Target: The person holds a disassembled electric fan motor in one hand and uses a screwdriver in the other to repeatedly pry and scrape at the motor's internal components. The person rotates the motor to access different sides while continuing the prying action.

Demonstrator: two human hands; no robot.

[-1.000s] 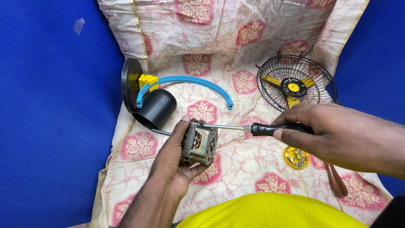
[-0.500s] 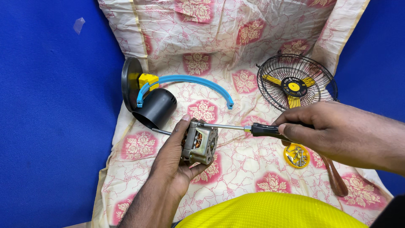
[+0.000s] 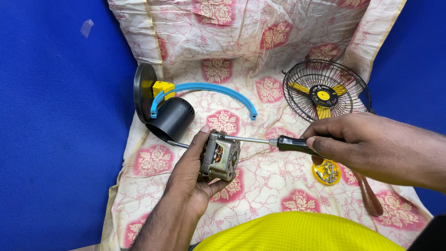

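Motor (image 3: 219, 161): small metal unit with copper windings showing, cradled in left hand (image 3: 193, 179); held above floral cloth (image 3: 241, 56), near centre of view.
Left hand: palm under motor, fingers (image 3: 217, 185) curled up around lower edge, thumb (image 3: 200, 137) pressed along top left side; closed on motor.
Screwdriver (image 3: 274, 142): black handle, bare steel shaft, lying nearly level; tip touching upper right corner of motor, just beside thumb tip.
Right hand (image 3: 357, 142): wrapped tight around screwdriver handle, index finger stretched along handle toward shaft; closed on screwdriver.
Fan guard (image 3: 325, 93): round black wire cage with yellow blades and hub, resting on cloth behind right hand.
Screw dish (image 3: 326, 172): small yellow lid with loose screws, on cloth directly under right hand.
Black housing (image 3: 172, 122): dark cylinder on its side, left of motor, close to left thumb but apart.
Blue arc (image 3: 209, 88): curved blue bracket joined to yellow block, behind motor.
Yellow garment (image 3: 297, 232): bottom edge of view.
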